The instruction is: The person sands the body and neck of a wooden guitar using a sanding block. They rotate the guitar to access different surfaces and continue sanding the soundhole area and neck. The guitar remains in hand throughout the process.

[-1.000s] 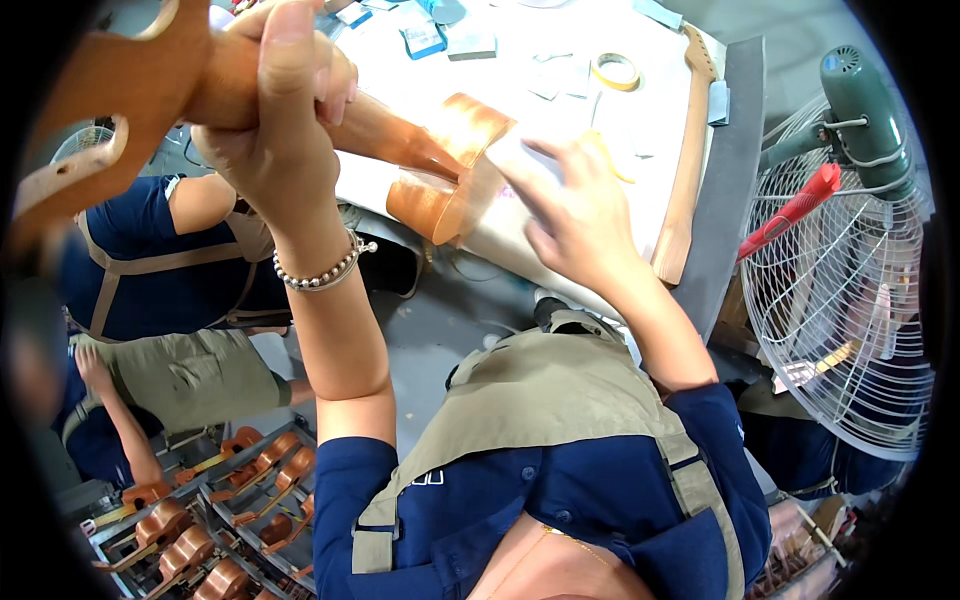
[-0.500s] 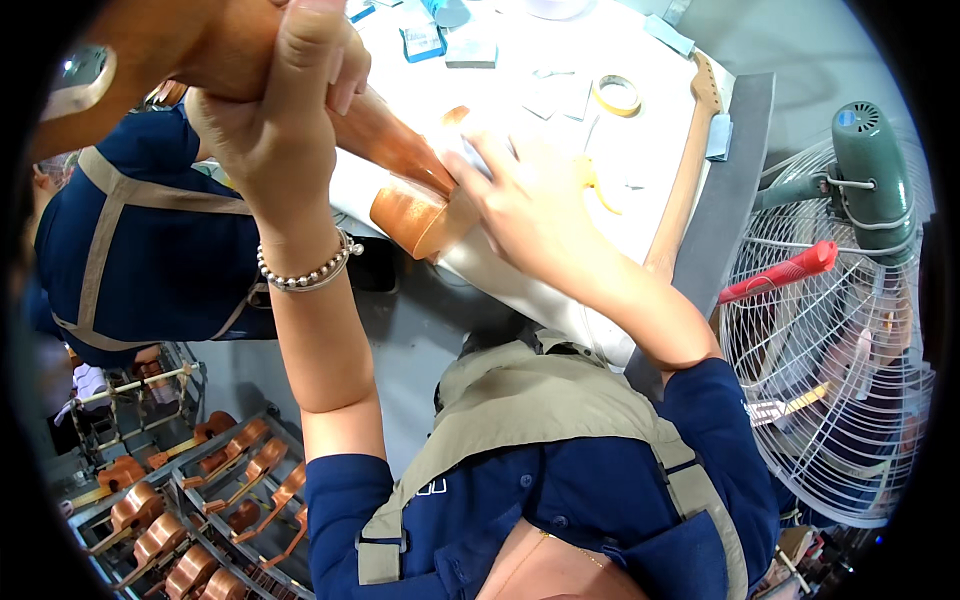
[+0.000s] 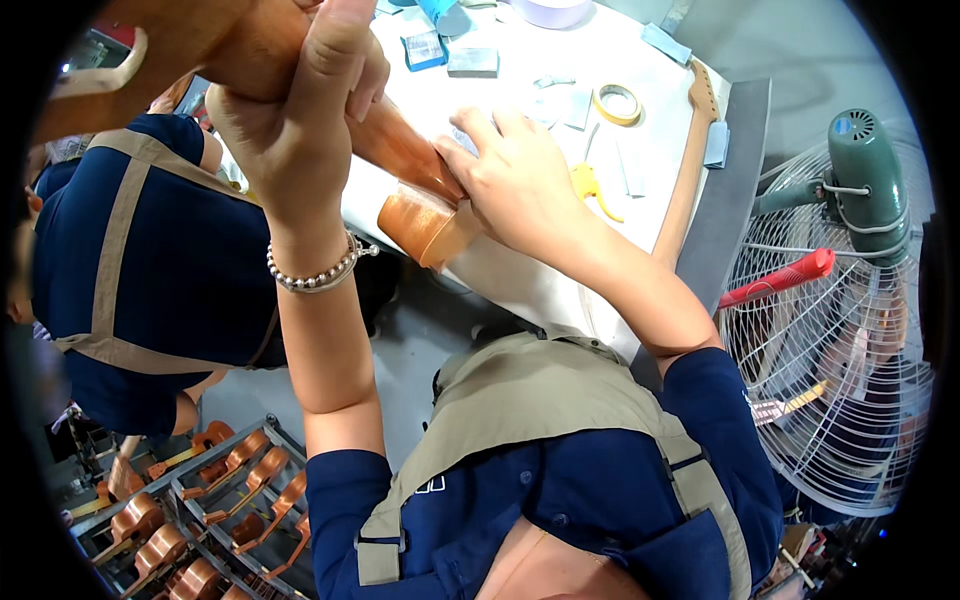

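A brown wooden instrument neck (image 3: pixel 400 145) slants from the upper left down to the table, its wide end close to me and cut off by the picture's edge. My left hand (image 3: pixel 295 100) is wrapped round it near that wide end, a beaded bracelet on the wrist. At the far end a rounded wooden heel (image 3: pixel 415 225) sticks out toward me. My right hand (image 3: pixel 515 180) lies against this far end with bent fingers. Something pale grey-blue shows beneath the fingertips, too hidden to name.
On the white tabletop (image 3: pixel 640 120) lie a tape roll (image 3: pixel 617 103), yellow-handled scissors (image 3: pixel 590 190), small blue and grey blocks (image 3: pixel 473 63), and another neck (image 3: pixel 690 150) along the right edge. A caged fan (image 3: pixel 830 370) stands right. Left are a bending person (image 3: pixel 170 250) and a rack of small wooden instruments (image 3: pixel 240 470).
My right hand's fingers have drawn closer together at the neck's far end. The neck and my left hand have shifted slightly right. The person at left has leaned lower.
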A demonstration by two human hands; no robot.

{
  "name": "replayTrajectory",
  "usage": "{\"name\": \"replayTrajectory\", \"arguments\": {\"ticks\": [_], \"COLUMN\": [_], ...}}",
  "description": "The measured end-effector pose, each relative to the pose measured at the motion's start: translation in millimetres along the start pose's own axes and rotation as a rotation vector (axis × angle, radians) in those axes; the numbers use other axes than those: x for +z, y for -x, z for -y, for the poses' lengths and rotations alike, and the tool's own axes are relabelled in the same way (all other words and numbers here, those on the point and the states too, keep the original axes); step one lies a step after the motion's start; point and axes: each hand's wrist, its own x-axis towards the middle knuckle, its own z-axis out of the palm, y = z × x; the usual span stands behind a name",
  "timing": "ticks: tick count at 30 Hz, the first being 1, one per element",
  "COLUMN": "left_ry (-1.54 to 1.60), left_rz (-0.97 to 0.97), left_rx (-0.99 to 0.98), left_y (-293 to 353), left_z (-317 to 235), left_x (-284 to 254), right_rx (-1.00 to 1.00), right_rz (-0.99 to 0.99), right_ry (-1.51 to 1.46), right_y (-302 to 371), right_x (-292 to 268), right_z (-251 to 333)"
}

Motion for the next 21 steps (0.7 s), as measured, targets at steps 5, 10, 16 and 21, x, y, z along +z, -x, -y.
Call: {"name": "replayTrajectory", "arguments": {"ticks": [5,10,16,21], "left_ry": [0.054,0.001,0.099,0.090], "left_rz": [-0.018,-0.055,-0.024,-0.078], "left_rx": [-0.009,-0.074,-0.065,-0.116], "left_y": [3,0,4,4], "left_z": [1,-7,-4,-3], "left_x": [-10,-4,-2,-6], "right_rx": [-0.033,-0.032,-0.053,-0.091], "right_rz": [-0.117,-0.001,-0.028,0.067], "right_ry": [0.030,0.089,-0.022,-0.084], "right_y": [21,0,-2,22], "right_x": [0,4,3,-19], "right_z": [9,6,0,-3]}}
